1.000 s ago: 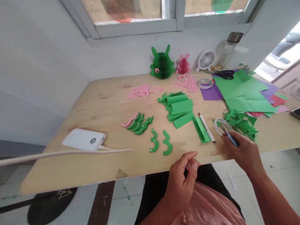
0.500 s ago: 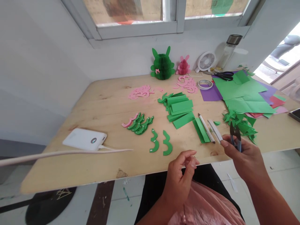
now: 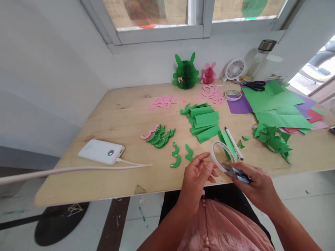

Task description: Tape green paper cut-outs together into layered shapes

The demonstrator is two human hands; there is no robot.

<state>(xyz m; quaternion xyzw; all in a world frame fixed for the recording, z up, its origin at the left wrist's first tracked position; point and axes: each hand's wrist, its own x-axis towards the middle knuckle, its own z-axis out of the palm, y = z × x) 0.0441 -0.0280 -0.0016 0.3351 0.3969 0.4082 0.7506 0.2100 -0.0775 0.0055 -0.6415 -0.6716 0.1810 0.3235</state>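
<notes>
Item: roll of white tape [image 3: 213,155], held tilted above the near edge of the wooden tabletop [image 3: 104,120], between the two hands. Its near-right rim is apparently gripped by the right hand [image 3: 258,183], in which blue-handled scissors [image 3: 238,174] are also carried, the fingers closed round the handles. The long axis of the scissors is directed leftward and slightly away from the body, the blades being laid across the lower rim of the roll.

Item: left hand [image 3: 197,174], fingers loosely curled, nothing seen held. The roll's left side lies just beside its fingertips; whether contact is made cannot be told.

Adjacent: wavy green cut-out [image 3: 188,152], partly covered by the left hand; folded green strip [image 3: 229,142], partly hidden behind the roll; white pen [image 3: 233,143], laid alongside the strip.
</notes>
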